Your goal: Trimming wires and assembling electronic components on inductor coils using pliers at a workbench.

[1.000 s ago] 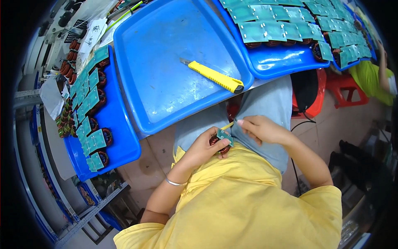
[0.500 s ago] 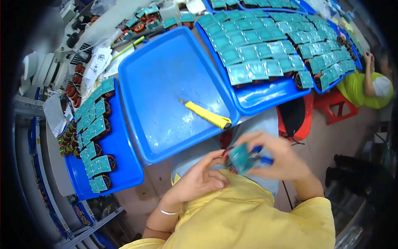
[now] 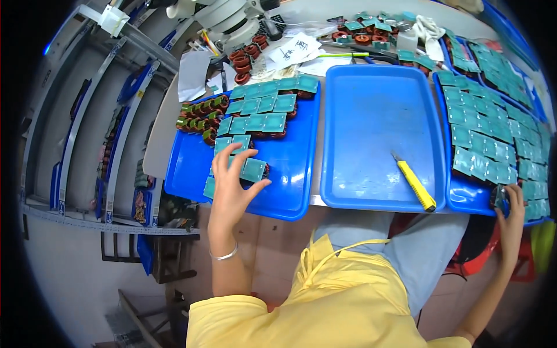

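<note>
Left hand (image 3: 231, 187) nearer; grip spread above left tray (image 3: 290, 194). Green board (image 3: 254, 169) lies there, just right of the palm, between thumb and fingers; contact unclear. Right hand (image 3: 511, 213) at right tray's (image 3: 471, 198) near edge; can't tell its grip.

Blue trays (image 3: 288, 185) of green circuit boards (image 3: 267, 123) and coils (image 3: 200, 110) show an electronics workshop.

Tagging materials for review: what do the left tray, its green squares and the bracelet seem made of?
Left tray: likely plastic, given its glossy surface and rounded corners. Green squares: thin, satin, perhaps coated circuit board. Bracelet: shiny, silvery, apparently metal.
</note>
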Tool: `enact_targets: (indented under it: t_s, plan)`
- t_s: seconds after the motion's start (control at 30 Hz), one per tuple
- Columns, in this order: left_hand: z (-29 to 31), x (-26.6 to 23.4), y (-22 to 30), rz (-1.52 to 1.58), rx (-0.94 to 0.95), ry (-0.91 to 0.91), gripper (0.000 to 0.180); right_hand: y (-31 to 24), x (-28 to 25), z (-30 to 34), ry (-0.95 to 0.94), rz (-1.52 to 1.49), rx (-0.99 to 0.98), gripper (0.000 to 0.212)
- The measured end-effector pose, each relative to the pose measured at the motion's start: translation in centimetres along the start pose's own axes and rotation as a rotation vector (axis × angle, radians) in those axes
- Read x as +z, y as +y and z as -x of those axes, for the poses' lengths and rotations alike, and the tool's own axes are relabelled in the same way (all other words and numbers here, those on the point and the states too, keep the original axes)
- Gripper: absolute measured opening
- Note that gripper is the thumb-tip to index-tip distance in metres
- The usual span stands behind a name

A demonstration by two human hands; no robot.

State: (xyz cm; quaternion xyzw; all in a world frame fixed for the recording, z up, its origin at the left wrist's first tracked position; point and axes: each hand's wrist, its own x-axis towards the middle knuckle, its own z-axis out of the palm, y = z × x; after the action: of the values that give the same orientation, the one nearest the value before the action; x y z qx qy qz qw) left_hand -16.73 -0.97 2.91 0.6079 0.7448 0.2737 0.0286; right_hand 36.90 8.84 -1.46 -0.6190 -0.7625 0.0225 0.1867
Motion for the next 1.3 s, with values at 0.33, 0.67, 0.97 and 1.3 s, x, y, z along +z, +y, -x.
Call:
enact_targets:
  t_s: [0.33,0.67,0.97,1.3]
  plan:
    - [-0.7,1.9,-0.8,-0.051,0.178,-0.108,0.052,-9.1,-0.2,3.3,0.083,-0.812,0.214,0.018]
    - [-0.2,6.5,12.1,0.943,0.483,-0.611,0.067,-20.6,3.1,3.6,-0.663,-1.836,0.317,0.04]
    - [3.7,9.0,14.6,1.719,-0.199,-0.719,0.056,-20.1,3.0,4.5,-0.143,-1.73,0.18,0.052]
    - [4.3,8.9,16.0,1.683,-0.244,-0.653,0.071,-20.9,2.1,4.4,0.19,-1.084,-0.213,0.043]
